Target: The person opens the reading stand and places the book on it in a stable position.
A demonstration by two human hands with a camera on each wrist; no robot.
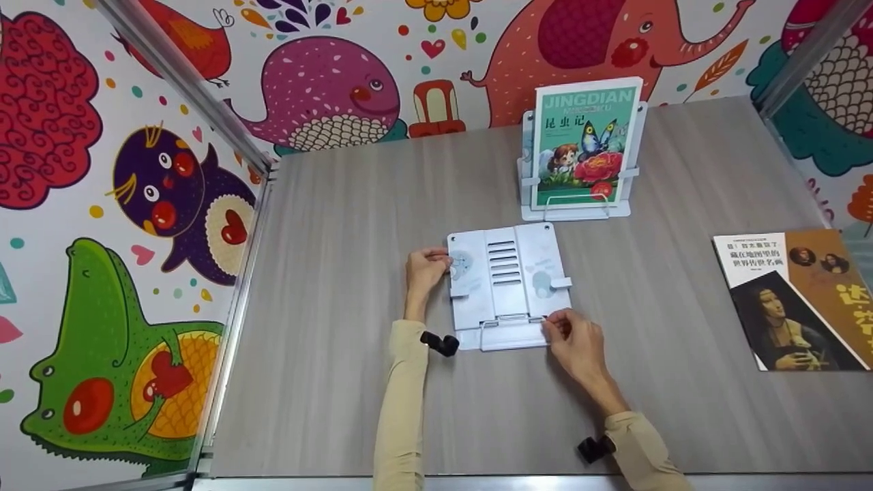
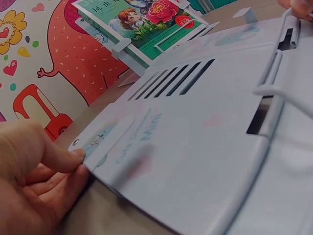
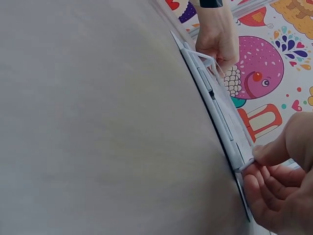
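two hands (image 1: pixel 425 274) (image 1: pixel 578 343) pinch one white bookstand (image 1: pixel 509 297)

I make out a long left sleeve (image 1: pixel 402 402) in pale yellowish beige, its cuff ending at the wrist just below the bare left hand (image 1: pixel 427 274), with light creases farther back. Behind the bare right hand (image 1: pixel 577 339), I see a matching right sleeve (image 1: pixel 644 447), its cuff sitting farther from the fingers, so the wrist shows. I count 2 small black cameras: 1 stubby, rounded left camera (image 1: pixel 441 344) beside the left cuff, and 1 blocky right camera (image 1: pixel 596 449) by the right cuff, both on the inner side. From the right wrist, I spot a dark band (image 3: pixel 211 3) behind the left hand.
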